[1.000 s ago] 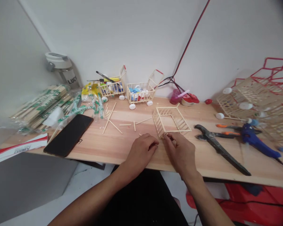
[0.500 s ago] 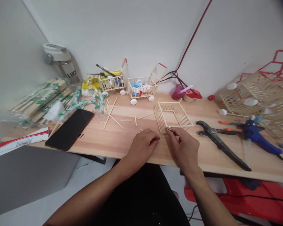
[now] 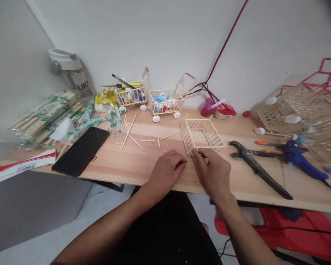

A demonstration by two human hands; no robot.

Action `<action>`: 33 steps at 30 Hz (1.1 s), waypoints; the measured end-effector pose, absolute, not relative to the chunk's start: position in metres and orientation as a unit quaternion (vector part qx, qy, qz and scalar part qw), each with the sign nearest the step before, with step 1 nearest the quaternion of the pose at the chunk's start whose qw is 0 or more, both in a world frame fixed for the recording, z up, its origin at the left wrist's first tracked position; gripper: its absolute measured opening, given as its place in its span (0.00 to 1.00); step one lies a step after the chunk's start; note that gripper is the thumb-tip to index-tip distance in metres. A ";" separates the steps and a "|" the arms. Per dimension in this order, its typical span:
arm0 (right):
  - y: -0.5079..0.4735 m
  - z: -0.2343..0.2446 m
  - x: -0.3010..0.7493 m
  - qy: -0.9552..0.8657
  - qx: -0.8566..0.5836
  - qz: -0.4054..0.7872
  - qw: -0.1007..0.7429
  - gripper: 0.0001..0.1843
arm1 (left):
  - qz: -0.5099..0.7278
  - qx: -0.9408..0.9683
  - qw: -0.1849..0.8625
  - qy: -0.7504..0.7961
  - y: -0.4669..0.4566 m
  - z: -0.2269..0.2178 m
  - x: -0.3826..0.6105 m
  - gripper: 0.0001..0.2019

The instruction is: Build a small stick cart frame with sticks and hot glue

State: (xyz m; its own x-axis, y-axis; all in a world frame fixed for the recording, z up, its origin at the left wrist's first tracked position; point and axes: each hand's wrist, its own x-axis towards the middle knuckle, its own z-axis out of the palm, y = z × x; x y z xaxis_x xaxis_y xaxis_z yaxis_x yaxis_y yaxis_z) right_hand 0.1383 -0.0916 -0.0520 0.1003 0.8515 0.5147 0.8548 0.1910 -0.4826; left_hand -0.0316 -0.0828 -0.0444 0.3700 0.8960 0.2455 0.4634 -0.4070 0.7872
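Observation:
A small basket-like frame of thin wooden sticks [image 3: 204, 147] stands on the tabletop in front of me, with slatted sides and an open top. My right hand [image 3: 213, 171] is at its near left corner, thumb and fingers pinched on a short wooden stick [image 3: 196, 150] that is mostly hidden by the fingertips. Whether the stick touches the frame's corner I cannot tell. Left of the frame, my left hand [image 3: 169, 169] rests on the wood with loosely curled fingers, a gap between thumb and forefinger, and nothing visible in it. Loose cut sticks [image 3: 132, 134] lie beyond it.
Pliers [image 3: 257, 169] and a blue glue gun [image 3: 300, 158] lie to the right, by stacked stick carts [image 3: 300, 106]. Two small wheeled carts [image 3: 167, 101] stand at the back. A phone [image 3: 81, 151], packaged chopsticks [image 3: 48, 114] and a bottle [image 3: 70, 70] are on the left.
The right hand has shifted very slightly left at the frame's corner, keeping its pinch. The left hand looks the same, and the whole view has moved a little.

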 end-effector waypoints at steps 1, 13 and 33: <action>-0.092 -0.052 0.138 -0.671 -0.636 -0.004 0.381 0.19 | 0.344 0.765 0.316 0.444 -0.083 -0.044 -0.032 0.07; -0.093 -0.052 0.139 -0.677 -0.632 -0.005 0.378 0.16 | 0.352 0.763 0.317 0.441 -0.083 -0.045 -0.032 0.07; -0.115 -0.043 0.127 -0.624 -0.635 0.195 0.412 0.17 | 0.545 0.518 0.510 0.417 -0.075 -0.015 -0.096 0.06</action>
